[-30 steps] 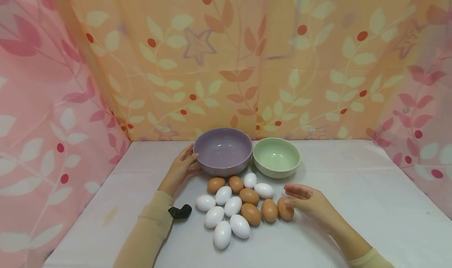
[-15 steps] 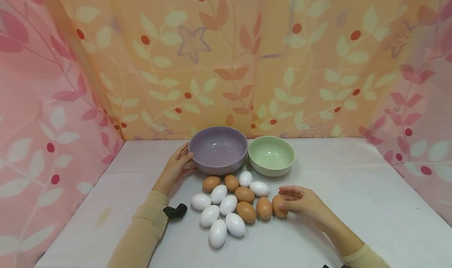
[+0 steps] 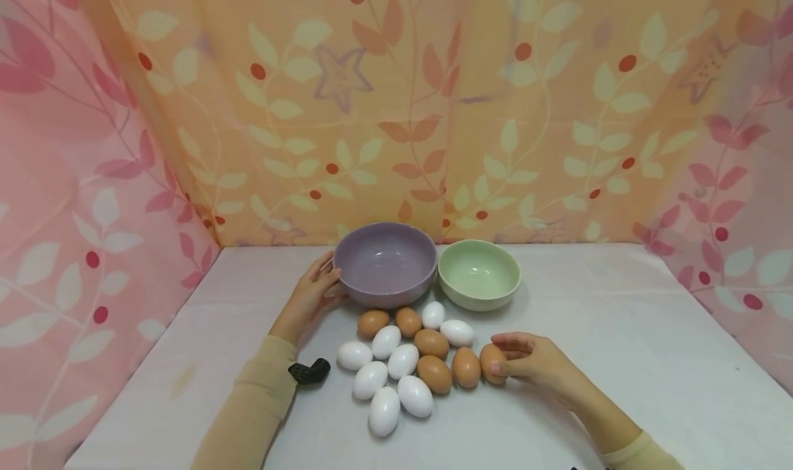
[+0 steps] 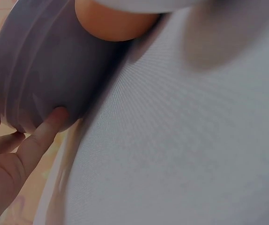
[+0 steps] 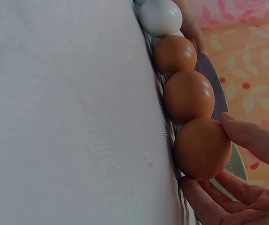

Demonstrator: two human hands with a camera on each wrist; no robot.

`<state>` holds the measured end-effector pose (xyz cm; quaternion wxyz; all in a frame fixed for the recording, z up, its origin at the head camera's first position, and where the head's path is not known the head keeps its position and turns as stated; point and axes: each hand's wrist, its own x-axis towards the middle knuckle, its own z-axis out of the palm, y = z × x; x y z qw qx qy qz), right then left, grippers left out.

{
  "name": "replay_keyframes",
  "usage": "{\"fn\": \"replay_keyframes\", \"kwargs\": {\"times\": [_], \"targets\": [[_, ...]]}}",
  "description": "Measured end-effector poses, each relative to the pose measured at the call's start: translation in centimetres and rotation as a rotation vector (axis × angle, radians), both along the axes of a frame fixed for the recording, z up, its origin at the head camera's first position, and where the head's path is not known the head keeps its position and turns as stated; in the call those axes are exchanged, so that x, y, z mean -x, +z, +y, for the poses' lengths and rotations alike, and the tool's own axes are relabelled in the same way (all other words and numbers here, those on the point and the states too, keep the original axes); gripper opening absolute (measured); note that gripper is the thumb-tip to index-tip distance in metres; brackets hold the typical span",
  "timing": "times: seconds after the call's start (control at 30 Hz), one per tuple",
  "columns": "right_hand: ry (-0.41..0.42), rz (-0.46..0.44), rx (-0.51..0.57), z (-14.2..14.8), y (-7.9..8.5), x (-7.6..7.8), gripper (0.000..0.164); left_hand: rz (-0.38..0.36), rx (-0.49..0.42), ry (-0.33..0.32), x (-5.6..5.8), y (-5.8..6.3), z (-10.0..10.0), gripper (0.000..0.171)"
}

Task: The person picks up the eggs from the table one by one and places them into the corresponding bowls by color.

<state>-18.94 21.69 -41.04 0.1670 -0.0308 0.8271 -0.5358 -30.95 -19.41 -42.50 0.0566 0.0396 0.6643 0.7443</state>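
My right hand [image 3: 545, 367] has its thumb and fingers around the rightmost brown egg [image 3: 492, 363], which stands at the end of the group on the white table. In the right wrist view, the thumb lies on one side of this brown egg [image 5: 202, 149] and the fingertips [image 5: 190, 183] on the other. At the back, my left hand [image 3: 312, 287] touches the left outer wall of the purple bowl [image 3: 387, 294]. Its extended thumb [image 4: 55, 119] rests on that wall in the left wrist view. Another brown egg [image 3: 467, 367] sits close beside the gripped one.
A smaller light green bowl [image 3: 480, 294] stands right of the purple one; both hold nothing. Several white eggs [image 3: 370, 380] and more brown eggs [image 3: 435, 374] lie in front of the bowls. Patterned cloth [image 3: 396, 112] hangs behind. A black device [image 3: 310, 371] sits at my left wrist.
My right thumb and fingers have closed in around the rightmost brown egg. My left hand stays against the purple bowl. The head view has shifted slightly.
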Motion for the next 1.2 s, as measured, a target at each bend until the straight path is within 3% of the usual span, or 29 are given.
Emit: {"fn": "replay_keyframes", "kwargs": {"times": [1.2], "targets": [[0.03, 0.008, 0.048, 0.34, -0.4, 0.21, 0.065, -0.005, 0.006, 0.0, -0.15, 0.09, -0.08, 0.064]]}}
